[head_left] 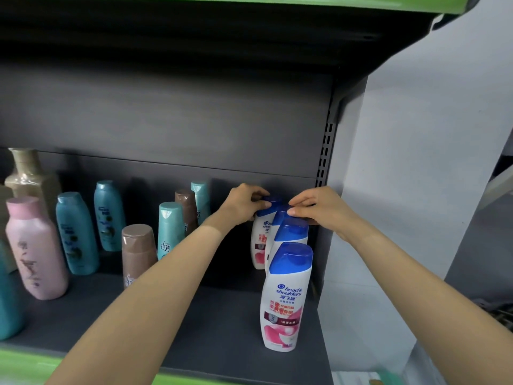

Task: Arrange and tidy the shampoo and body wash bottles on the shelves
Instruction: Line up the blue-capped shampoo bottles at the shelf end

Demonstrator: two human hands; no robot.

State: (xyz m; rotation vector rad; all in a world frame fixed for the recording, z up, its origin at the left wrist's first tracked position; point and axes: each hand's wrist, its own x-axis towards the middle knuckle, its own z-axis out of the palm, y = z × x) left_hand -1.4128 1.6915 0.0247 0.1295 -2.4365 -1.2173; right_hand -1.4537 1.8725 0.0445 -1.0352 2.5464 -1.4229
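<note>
Several white shampoo bottles with blue caps stand in a row running front to back at the right end of the dark shelf [211, 329]. The front bottle [284, 298] stands free near the shelf edge. At the back, my left hand [244, 202] grips the blue cap of the rearmost white bottle [261, 240]. My right hand [319, 208] pinches the cap of the neighbouring bottle [281, 213], which is mostly hidden behind a third bottle [291, 234].
Further left stand teal bottles [76, 234] [108, 215] [169, 229], brown bottles [137, 254] [187, 209], a pink bottle [34, 248] and a tan bottle [30, 173]. A slotted upright [324, 154] and a grey wall [416, 162] bound the right side. The shelf has a green front lip [25, 365].
</note>
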